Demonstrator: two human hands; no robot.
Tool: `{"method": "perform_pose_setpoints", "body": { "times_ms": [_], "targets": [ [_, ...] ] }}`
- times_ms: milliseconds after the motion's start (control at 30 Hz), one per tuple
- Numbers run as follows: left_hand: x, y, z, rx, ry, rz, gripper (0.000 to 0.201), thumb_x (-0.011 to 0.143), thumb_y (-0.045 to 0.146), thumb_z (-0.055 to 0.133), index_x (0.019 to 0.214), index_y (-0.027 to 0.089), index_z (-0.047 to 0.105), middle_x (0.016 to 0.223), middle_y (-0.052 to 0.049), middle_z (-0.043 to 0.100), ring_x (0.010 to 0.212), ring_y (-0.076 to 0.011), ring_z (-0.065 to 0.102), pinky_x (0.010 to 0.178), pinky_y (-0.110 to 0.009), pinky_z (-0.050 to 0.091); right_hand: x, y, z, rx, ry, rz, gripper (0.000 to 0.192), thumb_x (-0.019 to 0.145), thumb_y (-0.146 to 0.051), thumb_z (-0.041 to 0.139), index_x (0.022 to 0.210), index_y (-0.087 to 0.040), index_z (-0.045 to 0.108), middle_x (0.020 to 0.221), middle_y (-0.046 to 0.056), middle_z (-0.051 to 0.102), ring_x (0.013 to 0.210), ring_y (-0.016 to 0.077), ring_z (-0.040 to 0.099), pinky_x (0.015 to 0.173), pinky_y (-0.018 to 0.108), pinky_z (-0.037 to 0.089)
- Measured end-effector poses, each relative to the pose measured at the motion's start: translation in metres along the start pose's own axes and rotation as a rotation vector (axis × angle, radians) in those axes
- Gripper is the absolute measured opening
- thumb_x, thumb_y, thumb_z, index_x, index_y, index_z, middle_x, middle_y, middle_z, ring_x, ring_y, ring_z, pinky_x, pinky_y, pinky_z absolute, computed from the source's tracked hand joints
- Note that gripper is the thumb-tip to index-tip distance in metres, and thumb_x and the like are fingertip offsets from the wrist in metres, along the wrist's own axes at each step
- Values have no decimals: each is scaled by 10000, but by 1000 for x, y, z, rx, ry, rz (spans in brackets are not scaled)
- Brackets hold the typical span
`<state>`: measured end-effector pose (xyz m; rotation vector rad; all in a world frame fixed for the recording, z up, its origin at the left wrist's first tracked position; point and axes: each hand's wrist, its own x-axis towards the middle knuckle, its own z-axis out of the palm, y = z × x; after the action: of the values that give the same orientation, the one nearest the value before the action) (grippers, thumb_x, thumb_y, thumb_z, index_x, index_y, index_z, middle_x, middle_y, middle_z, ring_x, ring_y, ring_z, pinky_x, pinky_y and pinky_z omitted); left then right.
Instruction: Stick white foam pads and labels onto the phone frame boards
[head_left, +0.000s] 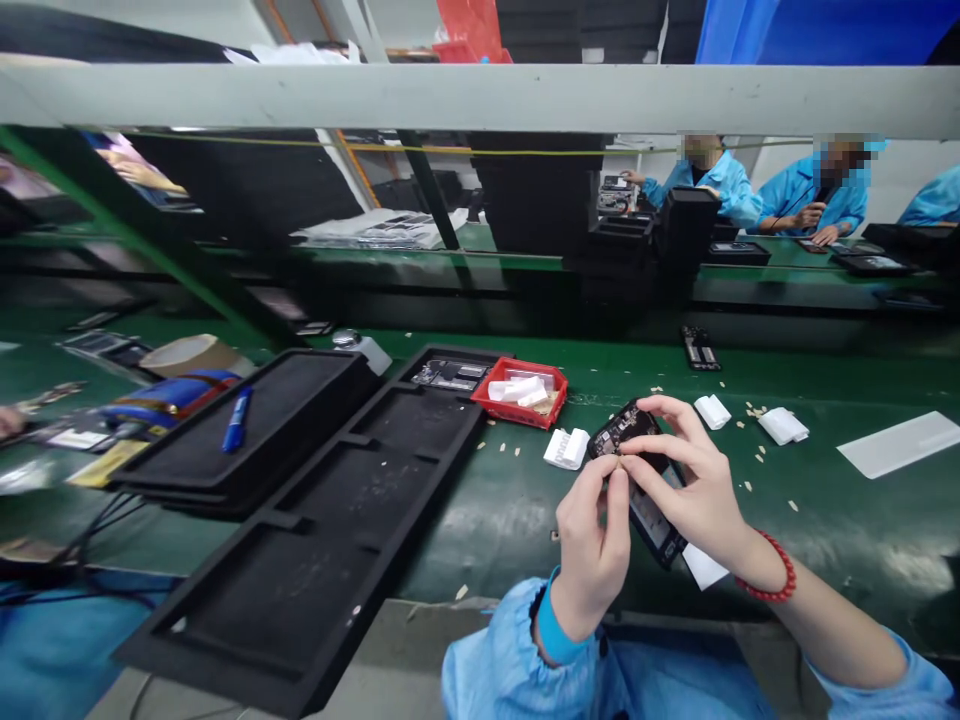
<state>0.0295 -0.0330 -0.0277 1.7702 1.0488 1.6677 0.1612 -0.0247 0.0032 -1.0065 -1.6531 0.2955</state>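
An opened phone (651, 510) with its dark circuit board showing lies tilted on the green bench. My left hand (596, 530) is over its left side, thumb and forefinger pinched at the board. Thumb and forefinger of my right hand (697, 480) meet those fingertips in a pinch, while its other fingers reach over the phone's upper edge. Whatever is between the fingertips is too small to name. Folded white paper packets (567, 449) lie beside the phone, and small tan scraps (760, 455) are scattered to the right.
A red bin (517, 415) holds white pieces. Left of it stretches a long black foam tray (322, 500) with a phone part at its far end. A blue marker (237, 420) rests on stacked black trays (255, 440). Co-workers in blue sit across the bench. A white sheet (900, 444) lies right.
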Motion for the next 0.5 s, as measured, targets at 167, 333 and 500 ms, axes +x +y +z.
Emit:
{"method": "perform_pose_setpoints", "body": {
  "times_ms": [167,333,500],
  "targets": [
    [-2,2,-6,11,-8,-19,152,979,183,499,999,205,648,917,-39,749,834,-167,726,769,-246,560,3,-4,2,-61,-102,-37,71,912,-172,642,883,-236,649,1240,92,552,1230,254,553,1042,456,477],
    [-2,-4,-18,-31,-1,-138,142,988,252,514,982,211,650,871,-25,725,763,-154,695,711,-232,544,8,-6,8,-83,-210,-164,82,947,-160,534,908,-232,533,1192,109,564,1164,256,562,1002,468,486],
    [-11,-25,-40,-90,154,-329,215,1005,376,518,916,206,617,768,4,627,671,-128,610,629,-207,506,57,20,40,62,-326,37,185,1019,-289,414,888,-216,521,1082,94,642,1027,217,634,899,383,540]
  ]
}}
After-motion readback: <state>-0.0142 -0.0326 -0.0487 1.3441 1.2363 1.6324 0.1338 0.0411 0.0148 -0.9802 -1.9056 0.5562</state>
